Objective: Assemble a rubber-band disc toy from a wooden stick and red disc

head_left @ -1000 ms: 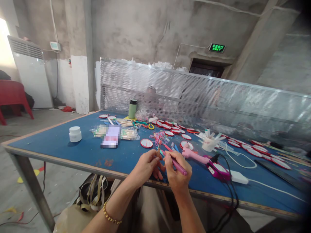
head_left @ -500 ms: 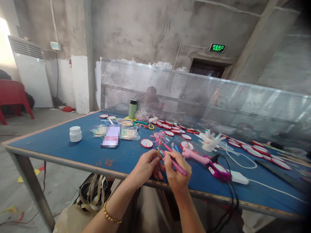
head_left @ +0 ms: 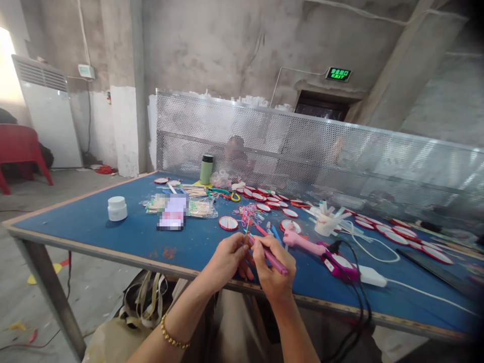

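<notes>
My left hand [head_left: 228, 256] is closed on a thin brownish stick-like piece [head_left: 248, 228], held upright above the table's front edge. In my right hand [head_left: 275, 276] is a purple pen-shaped tool [head_left: 277, 261], gripped like a pencil. Its tip points at the piece between my left fingers; whether they touch I cannot tell. Just beyond my hands lie a round white disc with a red rim [head_left: 228, 223] and a tangle of pink and coloured strands [head_left: 249, 214]. To the right rests a pink and purple glue-gun-like tool [head_left: 308, 244] with a cord.
On the blue table [head_left: 86, 239] stand a white jar [head_left: 117, 208], a green bottle [head_left: 206, 170] and a white cup of sticks [head_left: 325, 223]. Several red-rimmed discs [head_left: 403, 234] lie at the right. A white power strip [head_left: 372, 277] trails cable. A perforated metal screen [head_left: 280, 146] borders the back.
My right hand and the purple tool have shifted slightly left, closer to the left hand. My left hand stays nearly still.
</notes>
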`<state>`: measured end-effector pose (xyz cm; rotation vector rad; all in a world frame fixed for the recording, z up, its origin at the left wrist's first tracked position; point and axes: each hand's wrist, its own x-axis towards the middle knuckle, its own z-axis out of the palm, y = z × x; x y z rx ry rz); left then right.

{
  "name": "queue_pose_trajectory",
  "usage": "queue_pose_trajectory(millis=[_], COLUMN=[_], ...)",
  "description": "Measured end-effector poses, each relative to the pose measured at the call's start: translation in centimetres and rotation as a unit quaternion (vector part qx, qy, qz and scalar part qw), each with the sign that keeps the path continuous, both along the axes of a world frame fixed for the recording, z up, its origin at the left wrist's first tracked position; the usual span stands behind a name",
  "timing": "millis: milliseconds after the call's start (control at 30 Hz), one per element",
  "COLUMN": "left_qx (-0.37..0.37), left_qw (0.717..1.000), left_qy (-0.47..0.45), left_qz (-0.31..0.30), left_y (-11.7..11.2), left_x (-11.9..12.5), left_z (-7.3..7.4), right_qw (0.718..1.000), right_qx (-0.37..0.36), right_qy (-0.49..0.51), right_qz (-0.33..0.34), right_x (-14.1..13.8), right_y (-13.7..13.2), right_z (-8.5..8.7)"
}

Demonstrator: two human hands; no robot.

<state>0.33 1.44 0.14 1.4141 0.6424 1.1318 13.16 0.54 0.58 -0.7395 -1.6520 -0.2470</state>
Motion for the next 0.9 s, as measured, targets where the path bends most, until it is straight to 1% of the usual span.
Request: queue_pose_trajectory(millis=[267,433,767,900], left_qx=[0.001,0.000,0.003,0.004], left_qw=[1.000,1.000,1.000,1.000], left_qy=[0.001,0.000,-0.005,-0.003], left_qz=[0.001,0.000,-0.003,-0.005], left_y=[0.08,0.02,0.10,0.12], left_x=[0.01,-0.05,-0.02,-0.04], left_z=[-0.07,-0.04,-0.08,-0.13], right_qw=[1.000,1.000,1.000,1.000], right_qx=[-0.006,0.007,0.012,0.014], right_qy=[-0.003,0.006,-0.001,0.010], right_qz=[-0.002,-0.018,-0.012,-0.023], right_x=[0.05,0.19,0.03,0.16], right_y=[0.23,0.23,0.18,0.09], right_z=[-0.05,-0.15,-0.08,-0.16])
